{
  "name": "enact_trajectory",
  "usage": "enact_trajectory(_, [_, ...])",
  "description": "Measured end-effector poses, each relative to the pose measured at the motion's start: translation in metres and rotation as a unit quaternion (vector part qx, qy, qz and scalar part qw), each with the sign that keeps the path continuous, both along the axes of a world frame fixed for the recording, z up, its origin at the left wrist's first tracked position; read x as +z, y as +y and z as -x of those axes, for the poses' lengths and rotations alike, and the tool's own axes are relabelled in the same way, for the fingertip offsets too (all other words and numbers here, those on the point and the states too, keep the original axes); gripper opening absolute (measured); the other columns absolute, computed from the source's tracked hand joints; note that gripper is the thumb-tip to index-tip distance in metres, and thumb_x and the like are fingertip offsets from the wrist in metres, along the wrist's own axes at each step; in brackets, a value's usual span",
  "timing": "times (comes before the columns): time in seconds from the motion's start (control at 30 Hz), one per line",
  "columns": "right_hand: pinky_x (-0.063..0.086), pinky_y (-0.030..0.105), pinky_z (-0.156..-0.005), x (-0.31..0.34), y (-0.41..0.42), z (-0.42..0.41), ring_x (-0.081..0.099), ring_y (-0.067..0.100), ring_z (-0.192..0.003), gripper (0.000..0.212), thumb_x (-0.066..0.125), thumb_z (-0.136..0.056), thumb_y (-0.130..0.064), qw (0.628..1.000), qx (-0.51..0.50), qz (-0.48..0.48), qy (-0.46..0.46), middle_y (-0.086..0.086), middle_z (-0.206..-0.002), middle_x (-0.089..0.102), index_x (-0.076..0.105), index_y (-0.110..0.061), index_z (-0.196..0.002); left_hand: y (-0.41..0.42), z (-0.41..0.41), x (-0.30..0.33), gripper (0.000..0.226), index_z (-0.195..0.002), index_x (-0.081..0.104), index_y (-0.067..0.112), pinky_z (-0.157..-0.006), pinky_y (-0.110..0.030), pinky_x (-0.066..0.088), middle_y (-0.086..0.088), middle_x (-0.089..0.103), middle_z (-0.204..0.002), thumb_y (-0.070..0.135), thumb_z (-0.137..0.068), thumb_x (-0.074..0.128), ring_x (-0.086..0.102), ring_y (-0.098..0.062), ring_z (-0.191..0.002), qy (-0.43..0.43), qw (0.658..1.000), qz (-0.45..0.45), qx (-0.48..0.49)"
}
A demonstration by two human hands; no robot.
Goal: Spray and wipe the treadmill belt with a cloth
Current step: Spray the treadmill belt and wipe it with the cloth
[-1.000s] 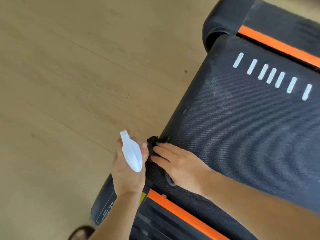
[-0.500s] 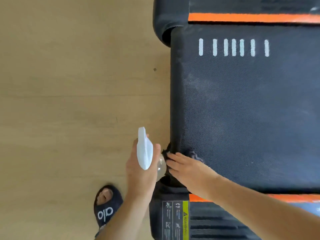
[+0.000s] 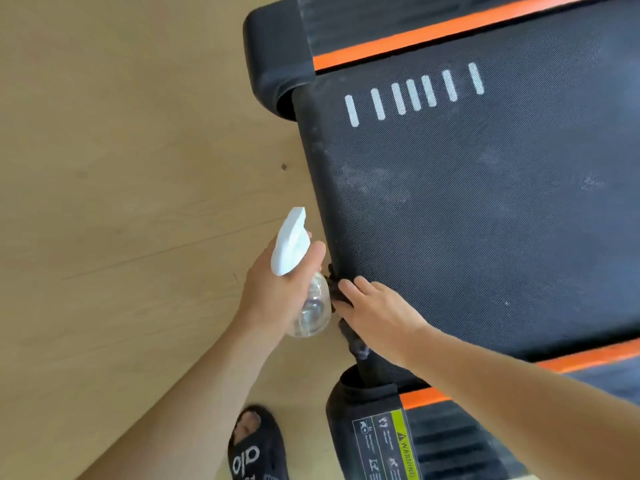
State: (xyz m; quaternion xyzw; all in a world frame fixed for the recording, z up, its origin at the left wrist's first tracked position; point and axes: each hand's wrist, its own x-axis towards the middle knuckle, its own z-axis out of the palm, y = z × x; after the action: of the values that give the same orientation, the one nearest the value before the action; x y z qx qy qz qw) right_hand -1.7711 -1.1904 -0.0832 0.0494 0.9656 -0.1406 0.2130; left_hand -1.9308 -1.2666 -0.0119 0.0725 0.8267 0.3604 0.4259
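Pressing a dark cloth (image 3: 349,336) flat against the near edge of the treadmill belt (image 3: 467,209) with the right hand (image 3: 375,311), fingers straight, likely for firm wiping contact; left hand (image 3: 273,292) gripping the spray bottle (image 3: 304,289) beside it, kept ready for respraying

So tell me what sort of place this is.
Probably a room in a home or a small gym, though that is a guess. A treadmill with orange stripes stands on a pale wood-look floor, and the person wears a slipper.
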Motion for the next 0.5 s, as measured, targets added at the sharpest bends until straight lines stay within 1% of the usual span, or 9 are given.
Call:
enact_trajectory(0.07, [0.052, 0.035, -0.058, 0.001, 0.005, -0.009, 0.055, 0.025, -0.086, 0.043, 0.078, -0.069, -0.015, 0.995, -0.088, 0.028, 0.025, 0.006, -0.113, 0.04, 0.065, -0.015, -0.11, 0.015, 0.004, 0.003, 0.022, -0.104, 0.068, 0.031, -0.074, -0.029, 0.053, 0.002, 0.078, -0.099, 0.049, -0.092, 0.065, 0.067, -0.012, -0.079, -0.003, 1.0, -0.001, -0.028])
enact_trajectory(0.1, [0.051, 0.036, -0.052, 0.002, 0.013, -0.005, 0.056, 0.025, -0.084, 0.04, 0.077, -0.071, -0.013, 0.991, -0.117, 0.046, 0.044, 0.005, -0.109, 0.038, 0.064, -0.016, -0.108, 0.021, 0.008, 0.004, 0.023, -0.102, 0.068, 0.029, -0.068, -0.024, 0.052, 0.002, 0.078, -0.097, 0.049, -0.093, 0.065, 0.066, -0.008, -0.074, -0.006, 1.0, -0.006, -0.028])
enact_trajectory(0.13, [0.049, 0.036, -0.048, 0.007, 0.024, 0.002, 0.057, 0.026, -0.083, 0.037, 0.074, -0.074, -0.01, 0.985, -0.152, 0.048, 0.067, 0.005, -0.107, 0.04, 0.063, -0.016, -0.109, 0.028, 0.011, 0.004, 0.024, -0.101, 0.068, 0.027, -0.064, -0.021, 0.05, 0.002, 0.077, -0.094, 0.049, -0.094, 0.065, 0.065, -0.005, -0.069, -0.01, 0.999, -0.008, -0.036])
enact_trajectory(0.2, [0.045, 0.034, -0.046, 0.022, 0.055, 0.019, 0.059, 0.028, -0.08, 0.036, 0.066, -0.083, -0.009, 0.956, -0.256, 0.014, 0.144, 0.006, -0.105, 0.05, 0.061, -0.019, -0.117, 0.042, 0.017, -0.002, 0.027, -0.102, 0.069, 0.026, -0.063, -0.023, 0.047, 0.006, 0.074, -0.088, 0.051, -0.094, 0.063, 0.062, -0.002, -0.064, -0.009, 0.997, -0.012, -0.07])
enact_trajectory(0.27, [0.05, 0.037, -0.05, 0.035, 0.082, 0.028, 0.062, 0.031, -0.082, 0.038, 0.057, -0.091, -0.01, 0.906, -0.37, -0.024, 0.204, 0.005, -0.111, 0.055, 0.056, -0.019, -0.128, 0.054, 0.024, -0.011, 0.034, -0.11, 0.069, 0.027, -0.064, -0.023, 0.047, 0.008, 0.074, -0.093, 0.055, -0.092, 0.063, 0.067, -0.005, -0.075, -0.022, 0.995, -0.016, -0.092])
enact_trajectory(0.33, [0.054, 0.042, -0.057, 0.044, 0.095, 0.03, 0.063, 0.034, -0.087, 0.042, 0.053, -0.094, -0.01, 0.864, -0.438, -0.064, 0.241, 0.005, -0.119, 0.057, 0.05, -0.017, -0.135, 0.066, 0.03, -0.011, 0.043, -0.119, 0.067, 0.03, -0.069, -0.024, 0.051, 0.005, 0.076, -0.104, 0.06, -0.089, 0.064, 0.071, -0.012, -0.093, -0.035, 0.991, -0.016, -0.127])
enact_trajectory(0.4, [0.054, 0.044, -0.069, 0.037, 0.093, 0.034, 0.063, 0.037, -0.096, 0.047, 0.053, -0.095, -0.016, 0.854, -0.481, -0.061, 0.19, 0.004, -0.128, 0.057, 0.045, -0.018, -0.141, 0.071, 0.04, -0.011, 0.047, -0.122, 0.067, 0.032, -0.077, -0.027, 0.052, 0.007, 0.076, -0.107, 0.064, -0.087, 0.064, 0.07, -0.012, -0.099, -0.043, 0.986, 0.009, -0.164])
enact_trajectory(0.47, [0.052, 0.047, -0.086, 0.024, 0.083, 0.032, 0.059, 0.036, -0.113, 0.052, 0.055, -0.096, -0.029, 0.857, -0.508, -0.002, 0.091, 0.002, -0.136, 0.055, 0.04, -0.022, -0.145, 0.072, 0.049, -0.002, 0.044, -0.122, 0.067, 0.035, -0.075, -0.023, 0.048, 0.012, 0.075, -0.107, 0.063, -0.089, 0.062, 0.068, -0.007, -0.098, -0.05, 0.977, 0.009, -0.208])
enact_trajectory(0.5, [0.05, 0.047, -0.091, 0.018, 0.075, 0.035, 0.057, 0.033, -0.119, 0.052, 0.054, -0.096, -0.034, 0.854, -0.516, 0.022, 0.058, 0.001, -0.138, 0.055, 0.04, -0.023, -0.146, 0.074, 0.056, 0.003, 0.04, -0.123, 0.067, 0.038, -0.074, -0.02, 0.046, 0.013, 0.075, -0.106, 0.06, -0.09, 0.062, 0.067, -0.004, -0.097, -0.049, 0.968, 0.002, -0.247])
